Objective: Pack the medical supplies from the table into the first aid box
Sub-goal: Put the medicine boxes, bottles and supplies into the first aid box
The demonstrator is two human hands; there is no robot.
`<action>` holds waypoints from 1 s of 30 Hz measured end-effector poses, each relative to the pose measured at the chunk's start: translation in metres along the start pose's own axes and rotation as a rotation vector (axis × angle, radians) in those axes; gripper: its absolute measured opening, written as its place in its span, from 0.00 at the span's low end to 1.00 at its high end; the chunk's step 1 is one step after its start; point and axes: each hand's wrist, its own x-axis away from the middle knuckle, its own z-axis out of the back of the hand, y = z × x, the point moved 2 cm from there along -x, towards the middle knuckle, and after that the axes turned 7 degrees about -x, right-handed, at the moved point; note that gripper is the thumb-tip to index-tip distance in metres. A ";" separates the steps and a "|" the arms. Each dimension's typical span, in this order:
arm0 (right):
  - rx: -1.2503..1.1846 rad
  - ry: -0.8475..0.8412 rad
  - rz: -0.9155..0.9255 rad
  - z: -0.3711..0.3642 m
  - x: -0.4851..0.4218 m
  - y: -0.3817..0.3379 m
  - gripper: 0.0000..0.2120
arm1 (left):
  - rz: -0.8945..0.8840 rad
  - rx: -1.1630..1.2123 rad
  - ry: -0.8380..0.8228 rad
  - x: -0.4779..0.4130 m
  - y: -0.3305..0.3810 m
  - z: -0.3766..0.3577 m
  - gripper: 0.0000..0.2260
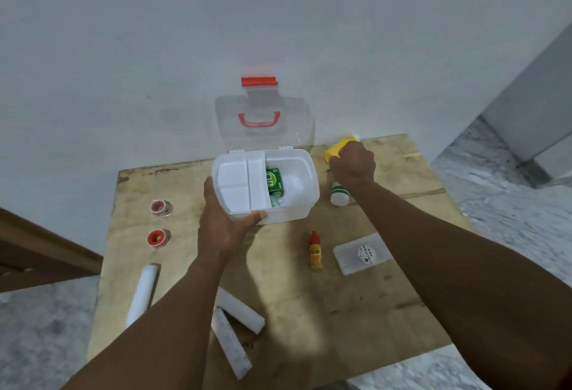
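Note:
The white first aid box [305, 204] stands open at the back of the wooden table, its clear lid [263, 120] leaning on the wall. Inside, a white tray [238, 183] fills the left half and a green carton [274, 182] lies beside it. My left hand [226, 219] grips the box's front left corner and the tray edge. My right hand [353, 165] is closed on a yellow bottle [335, 148] to the right of the box. A white bottle with a green band [339, 193] lies just below that hand.
On the table [294, 296] lie a small yellow dropper bottle with a red cap [315, 252], a clear flat case [360, 253], two red tape rolls [159, 222], a white roll [142, 293] and two white bandage rolls [235, 324]. The table edges drop to a marbled floor.

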 end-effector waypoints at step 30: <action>-0.034 -0.087 0.026 -0.004 -0.024 0.042 0.18 | 0.050 -0.061 0.005 0.004 0.012 0.001 0.45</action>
